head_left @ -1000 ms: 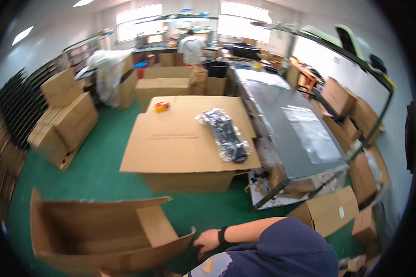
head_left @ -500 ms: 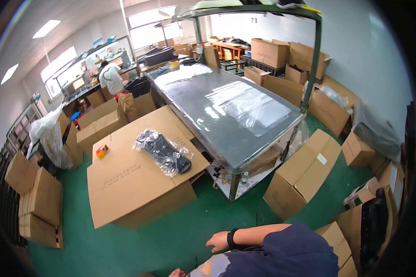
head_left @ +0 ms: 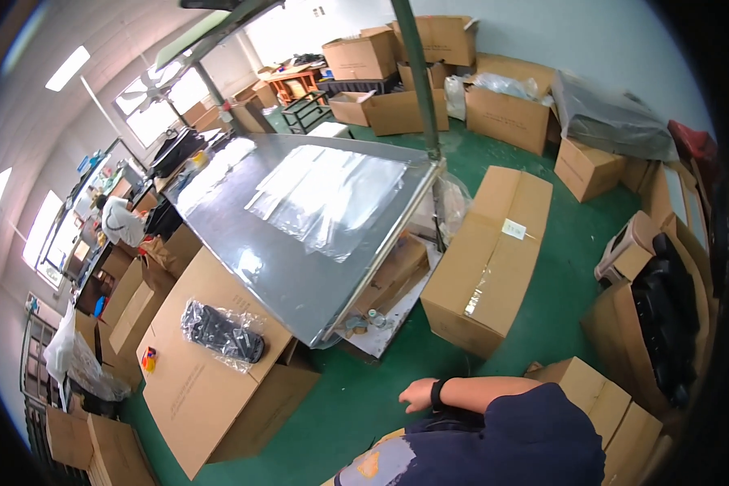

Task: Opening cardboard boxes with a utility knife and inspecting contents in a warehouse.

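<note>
My right hand (head_left: 415, 394), with a black band (head_left: 437, 394) round its wrist, hangs over the green floor in front of my body. Its fingers look loosely curled, and nothing shows in them. The hand touches nothing that I can see. My left hand is out of view. Nearest ahead stands a large closed carton (head_left: 488, 251) with clear tape and a white label. To the left, a black item in clear plastic wrap (head_left: 223, 332) lies on a big flattened-topped carton (head_left: 194, 389). A roll of red and yellow tape (head_left: 149, 360) sits beside it.
A long grey-topped table (head_left: 275, 275) with clear plastic sheets and a green post (head_left: 417, 81) stands ahead. More cartons (head_left: 506, 117) line the right wall. Close at right are stacked boxes (head_left: 607, 397) and an open carton holding black parts (head_left: 664, 324). A person (head_left: 121, 220) works far left.
My view has swung to the right, so the table and cartons sit further left. My right hand stays in front of my body. My left hand has dropped out of view.
</note>
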A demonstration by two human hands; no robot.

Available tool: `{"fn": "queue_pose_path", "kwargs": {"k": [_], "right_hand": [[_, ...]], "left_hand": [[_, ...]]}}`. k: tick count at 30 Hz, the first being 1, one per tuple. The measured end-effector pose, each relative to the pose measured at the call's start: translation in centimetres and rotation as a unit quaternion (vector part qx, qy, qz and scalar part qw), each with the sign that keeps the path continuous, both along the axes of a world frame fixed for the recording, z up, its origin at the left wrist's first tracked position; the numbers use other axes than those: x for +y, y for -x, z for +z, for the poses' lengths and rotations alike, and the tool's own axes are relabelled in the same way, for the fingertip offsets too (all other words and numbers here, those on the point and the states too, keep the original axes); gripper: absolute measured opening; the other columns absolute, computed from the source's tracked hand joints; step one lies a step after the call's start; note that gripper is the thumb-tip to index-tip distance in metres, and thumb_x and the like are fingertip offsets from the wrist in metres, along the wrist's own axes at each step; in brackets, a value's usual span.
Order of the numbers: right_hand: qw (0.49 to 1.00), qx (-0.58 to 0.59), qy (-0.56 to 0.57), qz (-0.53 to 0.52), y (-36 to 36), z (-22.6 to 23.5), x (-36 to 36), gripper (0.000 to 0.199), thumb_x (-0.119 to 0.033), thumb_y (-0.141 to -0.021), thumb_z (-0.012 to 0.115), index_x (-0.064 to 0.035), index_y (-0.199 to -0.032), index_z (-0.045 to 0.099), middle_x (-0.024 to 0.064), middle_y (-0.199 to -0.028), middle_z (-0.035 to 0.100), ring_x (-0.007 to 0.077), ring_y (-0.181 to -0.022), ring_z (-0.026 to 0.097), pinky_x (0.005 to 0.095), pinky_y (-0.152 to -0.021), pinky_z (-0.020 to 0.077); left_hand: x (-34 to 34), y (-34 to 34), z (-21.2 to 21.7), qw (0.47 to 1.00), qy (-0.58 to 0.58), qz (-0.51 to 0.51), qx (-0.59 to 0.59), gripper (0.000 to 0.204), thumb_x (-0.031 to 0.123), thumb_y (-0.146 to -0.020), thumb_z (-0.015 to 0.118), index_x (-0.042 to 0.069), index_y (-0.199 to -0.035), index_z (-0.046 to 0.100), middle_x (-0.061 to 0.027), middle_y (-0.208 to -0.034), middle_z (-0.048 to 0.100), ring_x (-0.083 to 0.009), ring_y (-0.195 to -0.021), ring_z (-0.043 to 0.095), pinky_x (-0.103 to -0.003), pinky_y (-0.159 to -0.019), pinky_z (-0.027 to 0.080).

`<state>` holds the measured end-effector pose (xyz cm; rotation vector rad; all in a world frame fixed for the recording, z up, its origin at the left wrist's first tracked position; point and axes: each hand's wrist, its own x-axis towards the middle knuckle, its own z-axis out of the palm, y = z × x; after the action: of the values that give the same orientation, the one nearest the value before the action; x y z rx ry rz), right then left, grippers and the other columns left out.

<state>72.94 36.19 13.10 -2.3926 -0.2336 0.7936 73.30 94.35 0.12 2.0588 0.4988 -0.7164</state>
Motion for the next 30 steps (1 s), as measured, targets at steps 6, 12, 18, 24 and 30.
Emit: {"fn": "queue_pose_path", "kwargs": {"k": [6,12,18,24,30], "right_hand": [[0.983,0.031,0.009,-0.178,7.2,-3.9,-8.7,0.043,-0.036,-0.077,0.06,-0.0088,-0.11,0.061,0.0154,-0.101,0.064,0.0322,-0.097,0.06,0.0424,-0.083,0.0478],[0.972,0.094,-0.047,-0.212,6.8,-5.1,-8.8,0.043,-0.036,-0.076,0.061,-0.0109,-0.111,0.06,0.015,-0.102,0.064,0.0335,-0.096,0.06,0.0438,-0.082,0.0479],[0.954,0.151,-0.017,-0.258,6.8,-5.2,-12.2,0.042,-0.034,-0.077,0.062,-0.0119,-0.112,0.059,0.0141,-0.104,0.063,0.0329,-0.1,0.059,0.0447,-0.084,0.0468],[0.944,0.125,-0.025,-0.304,-1.3,-4.5,-18.9,0.038,-0.033,-0.077,0.061,-0.0106,-0.108,0.061,0.0151,-0.099,0.064,0.0337,-0.095,0.06,0.0442,-0.082,0.0473],[0.901,-0.021,-0.056,-0.429,-11.9,-11.3,-26.4,0.036,-0.026,-0.077,0.061,-0.0081,-0.108,0.061,0.0176,-0.1,0.062,0.0351,-0.093,0.059,0.044,-0.081,0.0468]], "left_hand": [[-4.5,-4.8,3.6,0.964,-0.111,-0.236,-0.054,0.033,0.027,-0.079,0.059,0.0,-0.098,0.06,-0.0193,-0.098,0.062,-0.0359,-0.091,0.059,-0.043,-0.074,0.048],[-21.7,-19.4,0.5,0.801,-0.111,-0.578,-0.109,0.032,0.027,-0.079,0.061,0.0,-0.096,0.061,-0.0189,-0.095,0.062,-0.0361,-0.089,0.059,-0.043,-0.073,0.048],[-52.6,-21.8,14.4,0.807,0.153,-0.556,-0.126,0.027,0.015,-0.087,0.055,-0.003,-0.107,0.058,-0.0206,-0.104,0.062,-0.0285,-0.096,0.059,-0.034,-0.085,0.046],[-68.4,-29.4,19.6,0.719,0.115,-0.551,-0.407,0.04,0.007,-0.063,0.074,0.004,-0.098,0.056,-0.0109,-0.085,0.053,-0.0288,-0.081,0.052,-0.039,-0.071,0.043],[-75.7,-33.6,18.6,0.683,-0.023,-0.636,-0.359,0.048,0.021,-0.059,0.08,0.008,-0.091,0.047,-0.0102,-0.092,0.053,-0.0327,-0.085,0.054,-0.04,-0.067,0.045]]}}
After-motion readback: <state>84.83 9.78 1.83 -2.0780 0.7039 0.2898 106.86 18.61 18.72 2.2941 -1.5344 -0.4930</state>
